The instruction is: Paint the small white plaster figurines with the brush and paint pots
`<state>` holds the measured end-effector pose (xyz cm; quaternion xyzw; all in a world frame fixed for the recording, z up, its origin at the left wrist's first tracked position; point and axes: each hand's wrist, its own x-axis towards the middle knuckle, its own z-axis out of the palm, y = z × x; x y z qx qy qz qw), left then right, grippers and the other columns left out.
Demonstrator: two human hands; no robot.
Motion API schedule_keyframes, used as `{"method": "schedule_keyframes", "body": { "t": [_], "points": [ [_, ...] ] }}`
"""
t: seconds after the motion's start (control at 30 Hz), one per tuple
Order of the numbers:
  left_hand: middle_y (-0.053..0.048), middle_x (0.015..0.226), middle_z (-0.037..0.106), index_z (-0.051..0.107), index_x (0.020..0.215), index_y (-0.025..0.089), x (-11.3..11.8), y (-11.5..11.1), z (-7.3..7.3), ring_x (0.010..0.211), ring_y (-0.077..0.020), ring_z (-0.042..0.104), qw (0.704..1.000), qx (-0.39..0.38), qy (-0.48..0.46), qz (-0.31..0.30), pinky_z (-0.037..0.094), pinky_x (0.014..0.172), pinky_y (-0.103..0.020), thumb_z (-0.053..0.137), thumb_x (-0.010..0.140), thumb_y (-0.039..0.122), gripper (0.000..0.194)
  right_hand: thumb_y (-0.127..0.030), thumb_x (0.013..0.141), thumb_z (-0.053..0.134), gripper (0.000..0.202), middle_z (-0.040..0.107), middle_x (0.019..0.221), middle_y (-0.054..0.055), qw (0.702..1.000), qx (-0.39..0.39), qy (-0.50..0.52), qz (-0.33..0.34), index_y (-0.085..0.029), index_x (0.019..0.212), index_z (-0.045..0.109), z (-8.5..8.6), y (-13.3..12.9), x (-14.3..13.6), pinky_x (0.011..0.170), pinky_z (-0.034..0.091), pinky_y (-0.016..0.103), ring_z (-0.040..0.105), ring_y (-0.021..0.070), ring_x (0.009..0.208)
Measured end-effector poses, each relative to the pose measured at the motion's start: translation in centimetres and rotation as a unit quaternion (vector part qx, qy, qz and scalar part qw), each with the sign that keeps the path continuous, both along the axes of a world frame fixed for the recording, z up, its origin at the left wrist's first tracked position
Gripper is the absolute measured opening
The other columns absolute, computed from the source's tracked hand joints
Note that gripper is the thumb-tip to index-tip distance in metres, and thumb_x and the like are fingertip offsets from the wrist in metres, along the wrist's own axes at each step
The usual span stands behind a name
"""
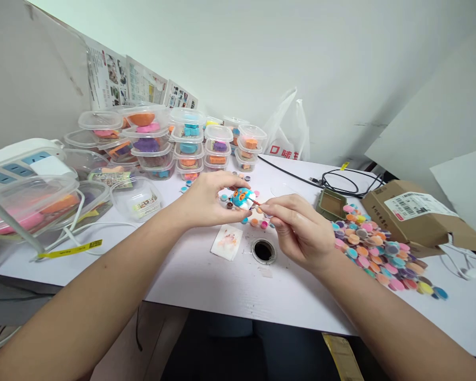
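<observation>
My left hand [212, 200] holds a small figure [241, 197], blue with orange patches and a white part, between thumb and fingers above the table. Pinched in my right hand [297, 225] is a thin brush [257, 202], its tip at the figure's white side. Below the hands, a stained white tissue [226, 242] lies beside a round dish of dark liquid [263, 251]. Small paint pots [255, 222] in several colours are spread around and behind the figure, partly hidden by the hands.
Stacked clear containers [188, 148] with coloured pieces stand at the back left, near a power strip [19, 164]. A heap of paint pots [376, 248], a cardboard box [412, 211], an olive tray [331, 203] and black cable [349, 182] lie right. A plastic bag [289, 129] stands behind.
</observation>
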<state>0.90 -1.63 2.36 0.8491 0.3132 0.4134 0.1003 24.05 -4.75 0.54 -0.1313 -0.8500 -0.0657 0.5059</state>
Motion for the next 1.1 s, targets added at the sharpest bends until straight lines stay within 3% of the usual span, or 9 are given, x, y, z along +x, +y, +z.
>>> {"method": "schedule_keyframes", "body": {
  "t": [0.2,0.43,0.6,0.77,0.93,1.1],
  "points": [
    [-0.003,0.106,0.080,0.075,0.104,0.022,-0.16,0.16,-0.12,0.095,-0.0200,0.073,1.000,-0.010,0.006,0.006,0.058,0.086,-0.033,0.080,0.072,0.030,0.034,-0.009,0.094,0.057,0.027,0.074,0.089,0.009,1.000,0.003,0.011,-0.014,-0.019,0.117,0.069,0.16,-0.06,0.35,0.068,0.061,0.035,0.071,0.0202,0.079],
    [-0.004,0.106,0.080,0.075,0.107,0.021,-0.22,0.43,-0.41,0.096,-0.0195,0.073,1.000,0.015,0.013,-0.006,0.057,0.086,-0.032,0.079,0.073,0.029,0.035,-0.010,0.095,0.058,0.031,0.075,0.102,0.013,1.000,0.012,-0.001,-0.003,-0.019,0.124,0.066,0.03,0.31,0.23,0.073,0.062,0.038,0.072,0.0225,0.092],
    [-0.005,0.108,0.080,0.075,0.110,0.020,-0.36,0.62,-0.45,0.097,-0.0206,0.074,1.000,0.019,0.017,0.007,0.057,0.086,-0.033,0.081,0.073,0.034,0.040,-0.007,0.094,0.056,0.029,0.074,0.085,0.007,1.000,0.001,0.025,-0.004,-0.020,0.117,0.069,0.09,0.37,0.33,0.070,0.061,0.036,0.071,0.0199,0.081],
    [-0.005,0.110,0.080,0.075,0.110,0.020,-0.25,0.55,-0.33,0.100,-0.0221,0.074,0.999,0.019,0.029,0.010,0.057,0.088,-0.034,0.079,0.074,0.032,0.038,-0.008,0.094,0.059,0.030,0.076,0.101,0.012,1.000,0.012,0.001,0.004,-0.018,0.121,0.067,-0.02,0.53,0.17,0.074,0.062,0.038,0.072,0.0210,0.090],
    [-0.007,0.110,0.080,0.075,0.111,0.019,-0.16,0.58,-0.29,0.102,-0.0237,0.074,0.999,0.019,0.023,0.017,0.058,0.088,-0.035,0.081,0.073,0.031,0.041,-0.004,0.092,0.059,0.025,0.075,0.091,0.011,1.000,0.009,0.026,-0.005,-0.014,0.113,0.068,0.00,0.55,0.27,0.074,0.061,0.037,0.070,0.0203,0.084],
    [-0.007,0.109,0.080,0.076,0.109,0.018,-0.21,0.62,-0.30,0.100,-0.0235,0.075,0.999,0.036,0.027,0.013,0.058,0.086,-0.033,0.080,0.073,0.029,0.038,-0.006,0.094,0.058,0.029,0.076,0.098,0.012,1.000,0.002,0.002,0.021,-0.016,0.120,0.067,-0.07,0.61,0.08,0.076,0.062,0.037,0.071,0.0209,0.090]
  ]
}}
